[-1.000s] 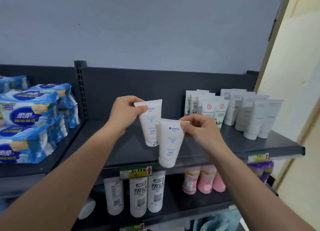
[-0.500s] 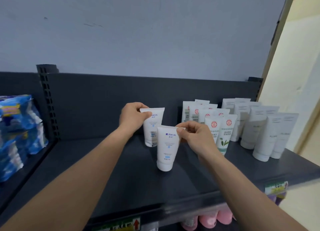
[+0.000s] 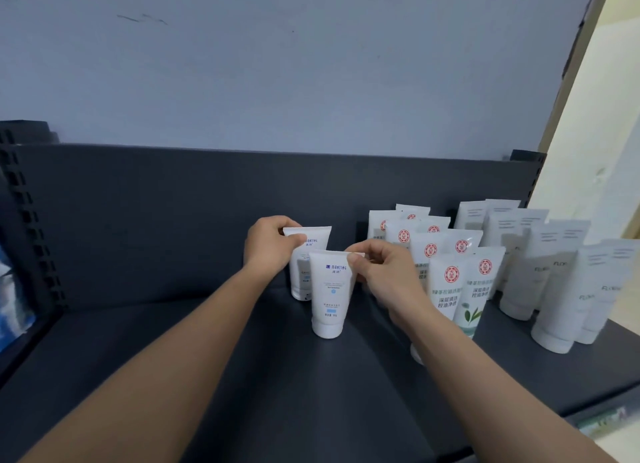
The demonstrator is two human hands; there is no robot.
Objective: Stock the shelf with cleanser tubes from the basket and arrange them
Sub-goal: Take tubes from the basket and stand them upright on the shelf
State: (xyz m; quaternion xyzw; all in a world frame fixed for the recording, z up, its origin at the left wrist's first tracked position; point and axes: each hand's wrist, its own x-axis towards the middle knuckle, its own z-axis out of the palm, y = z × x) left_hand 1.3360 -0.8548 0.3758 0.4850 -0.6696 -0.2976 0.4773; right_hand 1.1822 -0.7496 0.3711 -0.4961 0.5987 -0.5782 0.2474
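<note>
Dark grey shelf (image 3: 145, 351) below a pale blue-grey wall (image 3: 311, 64)
Scuff marks show at upper left; a slotted upright (image 3: 19, 220) rises at the left edge, a cream wall (image 3: 609, 133) at right.

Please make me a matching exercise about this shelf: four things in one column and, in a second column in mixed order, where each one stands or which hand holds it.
Things
1. front blue-print tube
2. rear blue-print tube
3. red-seal tubes
4. plain white tubes

Places or states
A. at the right end of the shelf
B. pinched at its top edge by the right hand
C. gripped at its top by the left hand
D. standing between the right hand and the plain white tubes

Pairs: 1-B, 2-C, 3-D, 4-A
</note>
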